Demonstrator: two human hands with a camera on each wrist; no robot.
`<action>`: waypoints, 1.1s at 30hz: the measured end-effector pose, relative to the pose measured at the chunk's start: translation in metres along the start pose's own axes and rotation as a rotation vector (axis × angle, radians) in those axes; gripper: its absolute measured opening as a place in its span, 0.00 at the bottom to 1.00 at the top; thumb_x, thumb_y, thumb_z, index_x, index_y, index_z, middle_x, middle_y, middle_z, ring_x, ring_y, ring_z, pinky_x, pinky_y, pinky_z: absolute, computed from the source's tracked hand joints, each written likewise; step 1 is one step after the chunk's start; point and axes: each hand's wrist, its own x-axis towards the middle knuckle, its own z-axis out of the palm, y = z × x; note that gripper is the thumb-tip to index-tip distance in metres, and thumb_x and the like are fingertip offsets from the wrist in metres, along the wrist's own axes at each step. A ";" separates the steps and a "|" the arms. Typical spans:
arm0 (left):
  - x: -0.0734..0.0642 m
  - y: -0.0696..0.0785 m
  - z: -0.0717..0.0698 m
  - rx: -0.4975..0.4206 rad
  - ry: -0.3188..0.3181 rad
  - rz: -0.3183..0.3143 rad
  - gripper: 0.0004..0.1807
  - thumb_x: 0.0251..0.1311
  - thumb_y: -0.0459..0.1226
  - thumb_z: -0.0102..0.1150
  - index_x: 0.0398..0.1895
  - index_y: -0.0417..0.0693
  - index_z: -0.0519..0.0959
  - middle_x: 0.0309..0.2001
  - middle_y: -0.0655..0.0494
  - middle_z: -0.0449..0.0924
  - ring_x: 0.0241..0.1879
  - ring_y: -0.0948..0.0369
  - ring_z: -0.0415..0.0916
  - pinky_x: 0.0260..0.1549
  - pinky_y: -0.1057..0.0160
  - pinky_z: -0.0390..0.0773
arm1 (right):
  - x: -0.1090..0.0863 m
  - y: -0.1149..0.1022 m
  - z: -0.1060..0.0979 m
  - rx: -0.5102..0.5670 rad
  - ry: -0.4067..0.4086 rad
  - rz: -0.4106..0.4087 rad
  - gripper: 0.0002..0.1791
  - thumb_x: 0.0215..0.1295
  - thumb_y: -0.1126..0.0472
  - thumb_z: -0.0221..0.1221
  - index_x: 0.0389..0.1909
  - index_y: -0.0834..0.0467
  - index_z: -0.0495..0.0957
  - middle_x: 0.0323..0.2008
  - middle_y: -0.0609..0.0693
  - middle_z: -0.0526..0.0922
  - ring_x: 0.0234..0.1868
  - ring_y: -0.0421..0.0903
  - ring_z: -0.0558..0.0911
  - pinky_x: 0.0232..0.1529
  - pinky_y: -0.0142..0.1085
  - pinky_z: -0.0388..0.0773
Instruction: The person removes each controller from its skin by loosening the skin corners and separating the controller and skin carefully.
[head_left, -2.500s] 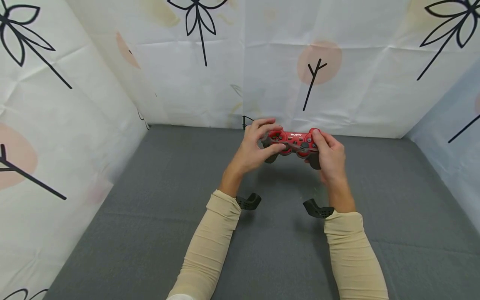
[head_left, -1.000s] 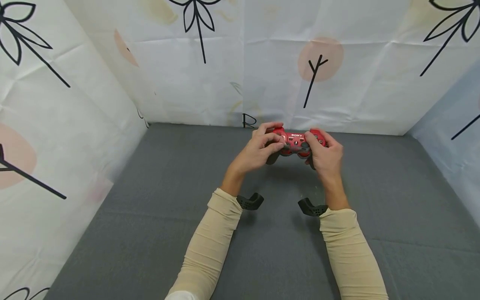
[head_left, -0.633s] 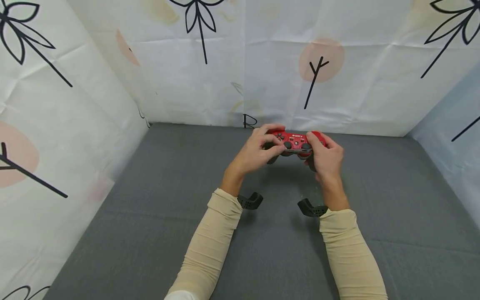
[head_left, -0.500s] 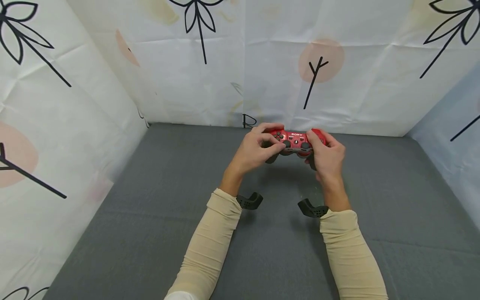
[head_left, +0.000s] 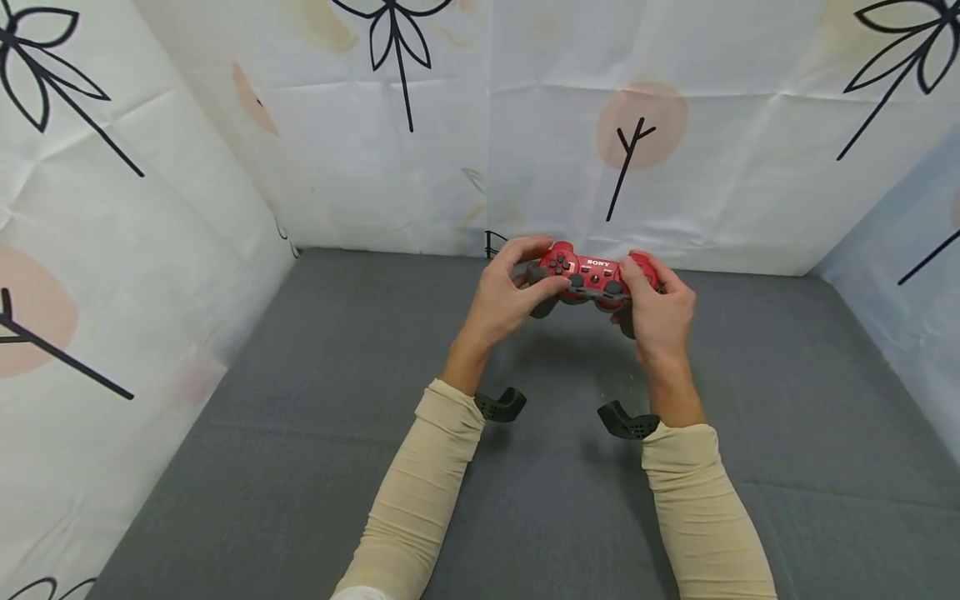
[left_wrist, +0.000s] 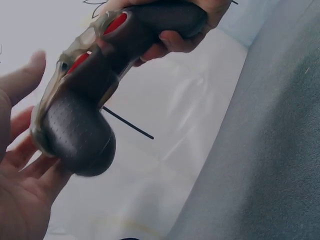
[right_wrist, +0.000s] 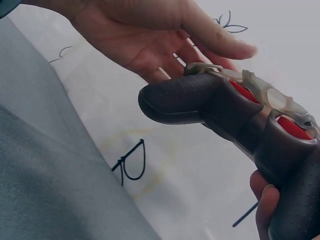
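A red Sony game controller [head_left: 594, 270] with dark grips is held up near the back wall, its buttons facing the head camera. My right hand [head_left: 663, 321] grips its right end, thumb over the face and fingers underneath. At the left end my left hand [head_left: 501, 293] is spread in a wide C. In the left wrist view the left thumb [left_wrist: 25, 80] stands apart from the controller, while the fingers [left_wrist: 42, 170] touch its edge from behind. A translucent cover [right_wrist: 257, 85] follows the controller's front edge in the right wrist view. The left hand partly hides that end.
Grey fabric covers the table [head_left: 337, 375]. Behind it hangs a white cloth wall [head_left: 525, 150] with leaf drawings, and similar cloth walls rise on the left and right. Dark curved brackets [head_left: 501, 406] jut from both wrists over the table.
The left fingers, bunched over the controller's left end a second ago, have spread apart, uncovering its direction buttons. The controller's left end has risen slightly. The right hand keeps its grip.
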 end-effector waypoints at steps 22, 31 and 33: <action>-0.003 -0.008 0.002 0.169 -0.134 0.212 0.41 0.49 0.29 0.79 0.70 0.42 0.73 0.61 0.46 0.77 0.61 0.54 0.79 0.59 0.67 0.79 | 0.011 -0.003 -0.024 0.206 0.006 0.175 0.21 0.63 0.49 0.70 0.53 0.54 0.85 0.23 0.45 0.88 0.14 0.41 0.82 0.15 0.30 0.76; -0.003 -0.005 -0.001 0.255 -0.122 0.204 0.35 0.46 0.34 0.82 0.59 0.44 0.75 0.56 0.50 0.76 0.47 0.59 0.84 0.52 0.63 0.83 | 0.013 0.002 -0.027 0.216 -0.092 0.249 0.13 0.67 0.48 0.67 0.45 0.52 0.88 0.22 0.45 0.88 0.15 0.41 0.83 0.16 0.30 0.75; -0.003 -0.003 -0.002 0.288 -0.134 0.208 0.34 0.46 0.35 0.82 0.56 0.45 0.74 0.51 0.52 0.76 0.41 0.63 0.82 0.45 0.66 0.82 | 0.013 0.003 -0.027 0.222 -0.116 0.260 0.14 0.67 0.47 0.66 0.44 0.52 0.88 0.22 0.45 0.88 0.16 0.40 0.83 0.17 0.30 0.75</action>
